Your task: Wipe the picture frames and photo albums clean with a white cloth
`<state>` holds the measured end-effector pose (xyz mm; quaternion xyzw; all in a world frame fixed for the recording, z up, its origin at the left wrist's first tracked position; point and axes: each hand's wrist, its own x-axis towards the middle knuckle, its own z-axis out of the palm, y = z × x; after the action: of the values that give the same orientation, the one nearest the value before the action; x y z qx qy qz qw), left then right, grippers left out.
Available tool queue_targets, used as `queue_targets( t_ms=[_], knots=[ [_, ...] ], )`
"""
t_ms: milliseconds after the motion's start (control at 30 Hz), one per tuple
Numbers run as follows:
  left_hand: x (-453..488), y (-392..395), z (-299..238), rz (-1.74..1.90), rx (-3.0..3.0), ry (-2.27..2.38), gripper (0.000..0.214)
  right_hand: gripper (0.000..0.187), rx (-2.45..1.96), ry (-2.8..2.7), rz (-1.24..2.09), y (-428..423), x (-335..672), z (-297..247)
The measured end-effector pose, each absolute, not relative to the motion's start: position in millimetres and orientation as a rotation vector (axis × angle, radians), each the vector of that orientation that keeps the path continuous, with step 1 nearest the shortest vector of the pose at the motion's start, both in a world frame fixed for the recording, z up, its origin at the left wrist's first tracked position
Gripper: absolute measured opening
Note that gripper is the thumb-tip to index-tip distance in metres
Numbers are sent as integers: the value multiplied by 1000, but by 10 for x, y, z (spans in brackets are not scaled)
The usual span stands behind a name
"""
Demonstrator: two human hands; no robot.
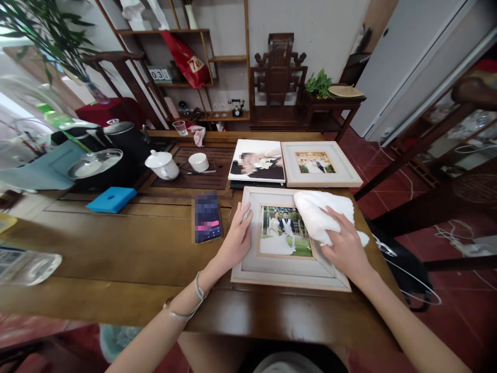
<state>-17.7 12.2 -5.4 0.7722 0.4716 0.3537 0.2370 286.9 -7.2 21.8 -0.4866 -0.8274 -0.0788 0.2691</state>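
Observation:
A pale wooden picture frame (pixel 295 275) with a wedding photo (pixel 286 233) in it lies flat on the table before me. At its left edge, my left hand (pixel 238 239) grips the border, fingers along the side. My right hand (pixel 345 247) holds a folded white cloth (pixel 316 208), pressing it on the frame's upper right part. The cloth covers the frame's top right corner and hangs past its right edge. Beside my left hand lies a phone (pixel 207 217) with its screen lit.
Behind the frame lie a second framed photo (pixel 289 180) and a photo panel (pixel 256 176). Left of them, a tea tray (pixel 182 191) carries a lidded white cup (pixel 162 165) and a small bowl (pixel 199 162). A blue block (pixel 111 200) and a black pot (pixel 97 178) stand farther left.

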Motion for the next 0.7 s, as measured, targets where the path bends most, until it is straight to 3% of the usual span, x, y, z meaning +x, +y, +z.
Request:
queue_targets(
  t_ms=[433,700],
  knots=[
    [-202,147,-38,992,2280,1239,44,16,-1234,-2184,-249,-34,2905,181],
    [-217,180,-114,990,2296,1239,42,21,-1195,-2267,-395,297,2905,427]
  ],
)
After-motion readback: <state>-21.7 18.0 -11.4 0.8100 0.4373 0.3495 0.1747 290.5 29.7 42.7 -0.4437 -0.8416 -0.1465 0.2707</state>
